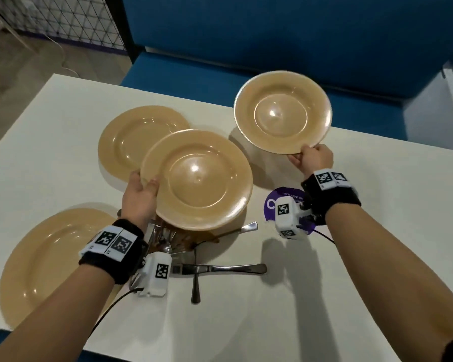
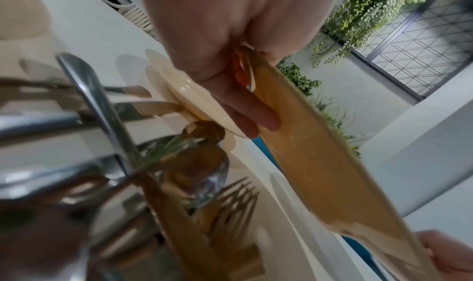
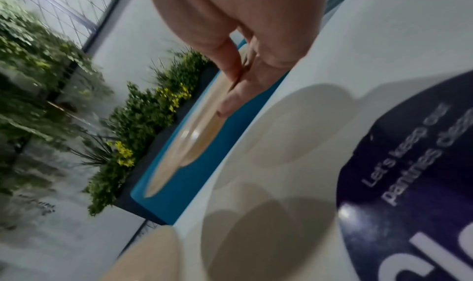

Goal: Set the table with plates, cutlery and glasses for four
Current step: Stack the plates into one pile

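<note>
My left hand (image 1: 141,189) grips the near-left rim of a tan plate (image 1: 198,178) held above the white table (image 1: 50,163), over a pile of cutlery (image 1: 183,244). In the left wrist view the same plate (image 2: 320,174) shows from below, with left fingers (image 2: 253,115) under it and the forks (image 2: 230,208) beneath. My right hand (image 1: 313,159) pinches the near rim of a second tan plate (image 1: 283,112) held up over the table's far right edge; that plate (image 3: 194,135) is seen edge-on in the right wrist view. Two more tan plates lie on the table, one at the far left (image 1: 126,142) and one at the near left (image 1: 45,259).
A round purple sticker (image 1: 285,199) with white lettering marks the table under my right wrist. A knife (image 1: 220,269) and a spoon (image 1: 195,278) lie crossed at the near middle. A blue bench (image 1: 246,48) runs behind the table; a wire partition (image 1: 63,19) stands far left.
</note>
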Available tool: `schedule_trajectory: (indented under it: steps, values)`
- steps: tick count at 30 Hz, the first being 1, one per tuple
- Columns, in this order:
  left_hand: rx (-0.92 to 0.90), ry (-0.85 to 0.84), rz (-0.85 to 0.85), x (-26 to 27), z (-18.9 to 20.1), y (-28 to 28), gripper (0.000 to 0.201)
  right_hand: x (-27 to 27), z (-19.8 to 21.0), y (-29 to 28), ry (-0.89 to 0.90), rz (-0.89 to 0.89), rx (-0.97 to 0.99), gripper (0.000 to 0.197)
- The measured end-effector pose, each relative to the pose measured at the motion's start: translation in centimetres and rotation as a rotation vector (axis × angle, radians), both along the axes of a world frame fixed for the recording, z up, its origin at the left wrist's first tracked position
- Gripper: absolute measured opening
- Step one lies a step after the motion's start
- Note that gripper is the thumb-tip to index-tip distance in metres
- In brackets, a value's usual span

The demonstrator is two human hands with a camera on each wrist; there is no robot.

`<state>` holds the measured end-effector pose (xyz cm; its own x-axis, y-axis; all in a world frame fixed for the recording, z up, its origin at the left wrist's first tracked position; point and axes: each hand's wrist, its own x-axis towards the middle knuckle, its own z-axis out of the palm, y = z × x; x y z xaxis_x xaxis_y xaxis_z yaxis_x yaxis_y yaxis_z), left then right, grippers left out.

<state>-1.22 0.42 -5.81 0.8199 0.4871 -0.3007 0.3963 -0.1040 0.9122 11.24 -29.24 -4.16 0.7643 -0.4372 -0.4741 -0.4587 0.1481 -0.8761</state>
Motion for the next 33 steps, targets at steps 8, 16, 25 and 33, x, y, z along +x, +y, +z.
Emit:
schedule_trajectory:
  steps: [8,16,25,33]
  values:
    - [0.008,-0.077,-0.051,3.3,0.8,-2.4,0.036,-4.0,0.4,4.3,0.023,0.493,-0.268,0.020]
    - [0.007,-0.121,-0.213,5.6,1.4,2.8,0.026,-4.3,-0.1,9.6,0.141,0.480,-0.345,0.059]
    - [0.455,0.289,-0.229,9.9,1.1,14.8,0.058,-5.1,0.4,17.5,-0.020,0.209,-0.030,0.013]
    - [0.108,0.331,-0.293,10.9,-1.4,17.8,0.048,-6.9,-0.2,19.6,-0.015,0.167,-0.052,0.026]
